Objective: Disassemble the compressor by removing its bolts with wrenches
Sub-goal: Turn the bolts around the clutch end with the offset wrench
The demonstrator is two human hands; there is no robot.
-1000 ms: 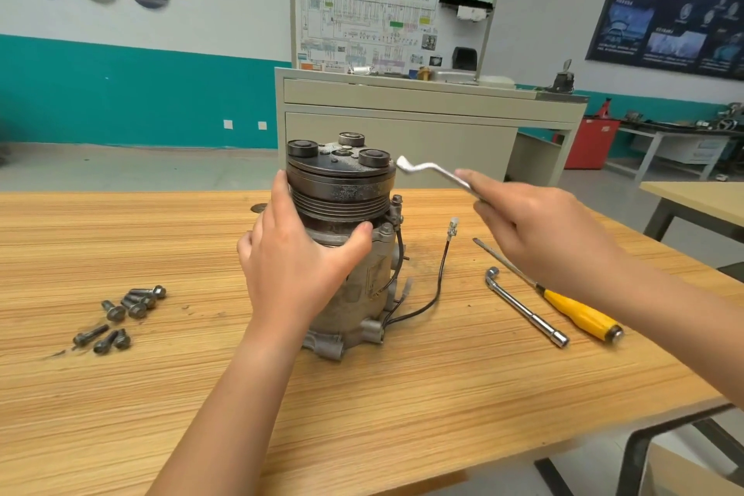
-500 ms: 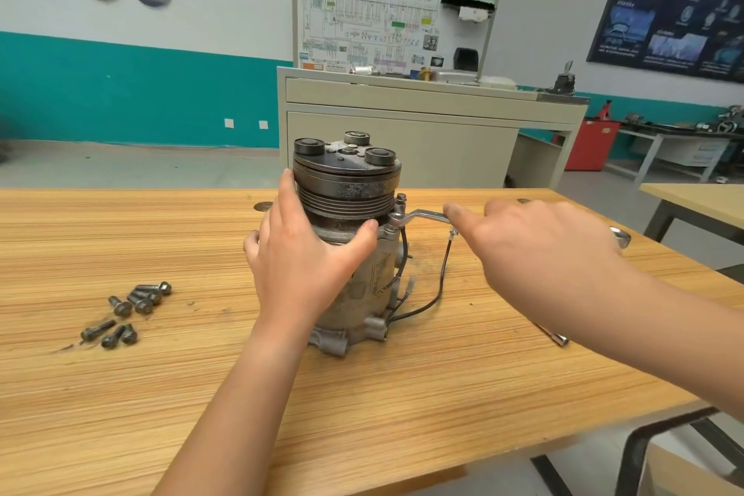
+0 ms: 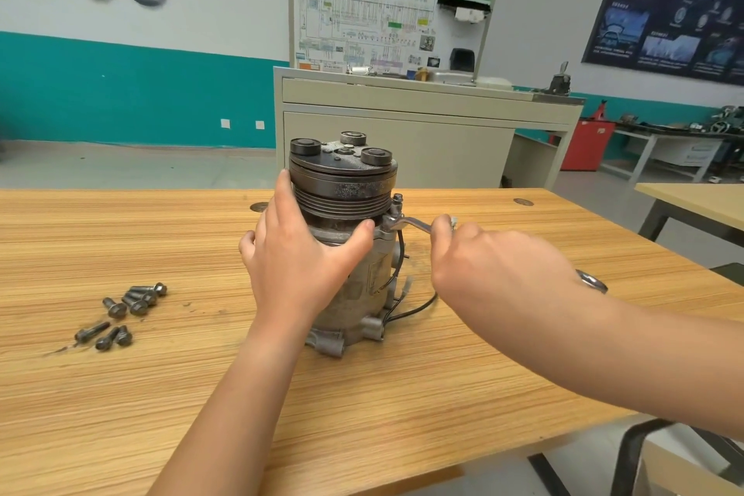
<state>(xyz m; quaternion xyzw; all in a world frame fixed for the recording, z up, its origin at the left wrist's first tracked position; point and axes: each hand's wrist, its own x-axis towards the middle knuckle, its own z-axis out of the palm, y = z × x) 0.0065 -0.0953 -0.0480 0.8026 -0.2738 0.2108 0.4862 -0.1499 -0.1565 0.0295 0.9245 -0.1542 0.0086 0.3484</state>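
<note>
Seven or so removed bolts (image 3: 125, 308) lie loose on the table (image 3: 402, 395), well left of the compressor (image 3: 346, 238), which stands upright mid-table. The left hand (image 3: 298, 254) wraps the compressor's left flank below the pulley, fingers spread and pressed to the body. Right of the compressor, the right hand (image 3: 495, 266) is closed around a wrench (image 3: 410, 222) whose ring end sits at a bolt on the housing's upper right side — whether fully seated cannot be told. Step in hand: loosening this bolt. The next move likely calls for a steady swing of the handle while the left hand braces against rotation.
</note>
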